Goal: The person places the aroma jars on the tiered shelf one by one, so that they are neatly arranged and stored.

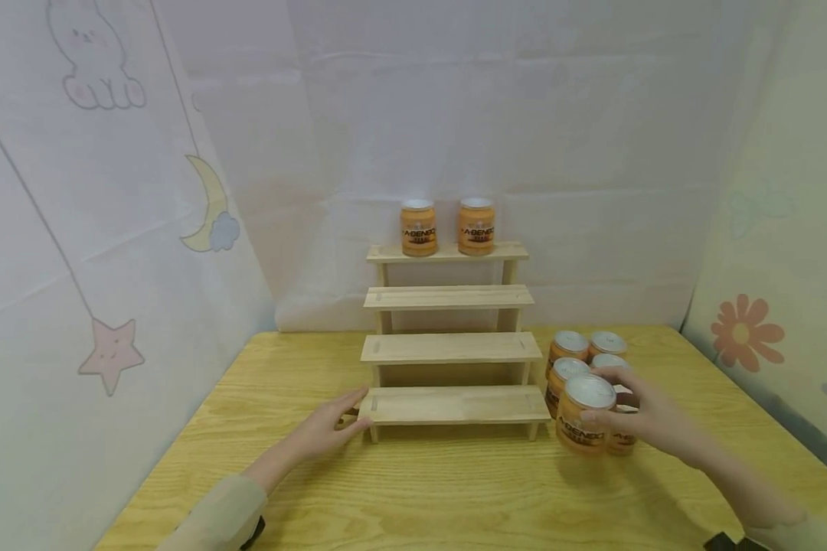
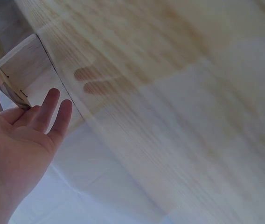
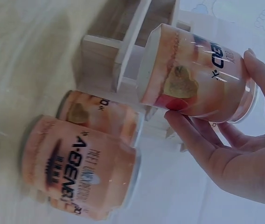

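Note:
My right hand (image 1: 651, 417) grips an orange can (image 1: 582, 425) with a silver lid, thumb on the near side and fingers around the far side. In the right wrist view the held can (image 3: 195, 74) is raised above the tabletop. My left hand (image 1: 324, 430) pinches the left end of the lowest step of a wooden four-step display rack (image 1: 448, 348). In the left wrist view the thumb lies over the board end (image 2: 13, 93) and some fingers reach beneath it. Two orange cans (image 1: 419, 229) stand upright, spaced apart, on the top step.
Several matching cans (image 1: 568, 342) are grouped on the wooden table (image 1: 303, 497) right of the rack, behind and beside the held one. A pale sheet (image 1: 579, 138) hangs behind the table. Printed cloth walls (image 1: 751, 252) flank both sides.

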{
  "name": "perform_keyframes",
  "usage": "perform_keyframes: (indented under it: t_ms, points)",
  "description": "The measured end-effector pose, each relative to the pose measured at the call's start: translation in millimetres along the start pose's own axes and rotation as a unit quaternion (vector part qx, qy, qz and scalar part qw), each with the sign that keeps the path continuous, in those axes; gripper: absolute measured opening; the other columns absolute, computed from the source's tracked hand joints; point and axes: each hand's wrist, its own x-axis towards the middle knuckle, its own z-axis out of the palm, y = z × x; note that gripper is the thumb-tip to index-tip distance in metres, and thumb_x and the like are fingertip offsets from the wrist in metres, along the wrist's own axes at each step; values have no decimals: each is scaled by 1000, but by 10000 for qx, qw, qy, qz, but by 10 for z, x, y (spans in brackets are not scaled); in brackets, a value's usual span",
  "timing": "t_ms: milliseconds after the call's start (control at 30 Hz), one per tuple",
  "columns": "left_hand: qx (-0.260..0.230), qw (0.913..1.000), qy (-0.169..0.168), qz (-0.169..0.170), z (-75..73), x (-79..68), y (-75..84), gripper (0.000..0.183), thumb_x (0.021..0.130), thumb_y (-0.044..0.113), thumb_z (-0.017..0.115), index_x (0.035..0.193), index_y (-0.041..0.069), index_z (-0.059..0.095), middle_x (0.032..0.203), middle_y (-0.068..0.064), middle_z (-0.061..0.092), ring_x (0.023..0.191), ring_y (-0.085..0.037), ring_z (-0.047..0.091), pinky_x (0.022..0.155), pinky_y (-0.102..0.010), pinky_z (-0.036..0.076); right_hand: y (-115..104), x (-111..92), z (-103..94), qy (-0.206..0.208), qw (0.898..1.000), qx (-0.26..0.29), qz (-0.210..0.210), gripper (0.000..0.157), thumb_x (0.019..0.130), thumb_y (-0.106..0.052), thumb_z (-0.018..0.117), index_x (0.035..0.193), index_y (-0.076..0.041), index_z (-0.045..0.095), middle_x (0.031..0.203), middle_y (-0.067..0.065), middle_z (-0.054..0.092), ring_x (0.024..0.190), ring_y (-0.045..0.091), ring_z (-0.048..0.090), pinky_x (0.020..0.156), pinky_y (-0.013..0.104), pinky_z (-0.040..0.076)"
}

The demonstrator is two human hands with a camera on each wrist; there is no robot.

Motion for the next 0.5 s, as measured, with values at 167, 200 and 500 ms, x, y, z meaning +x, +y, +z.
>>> perform_keyframes:
  t_ms: [167, 200, 500]
  points:
    - [49, 10000, 24, 25, 2, -2, 1, 70, 95, 48, 48, 148, 7, 28, 148, -19, 35, 118, -31, 54, 90, -44, 52, -115, 116, -35, 150, 9995, -235, -124, 64, 88, -26, 67, 140, -7, 34, 136, 23, 39, 121, 47, 45, 76, 40, 55]
    - [59, 10000, 26, 32, 3, -2, 2, 70, 95, 48, 48, 148, 7, 28, 148, -19, 35, 118, -31, 54, 90, -44, 52, -142, 143, -39, 175, 9994, -284, -134, 65, 88, -27, 67, 140, -7, 34, 137, 22, 38, 121, 47, 44, 77, 40, 54]
    - [78, 9999, 44, 82, 10, -1, -7, 70, 95, 47, 48, 148, 6, 28, 148, -20, 34, 119, -33, 53, 91, -46, 51, -413, 430, -58, 259, 9979, -322, -497, 58, 89, -28, 66, 139, -13, 40, 129, 16, 49, 116, 38, 50, 68, 33, 54]
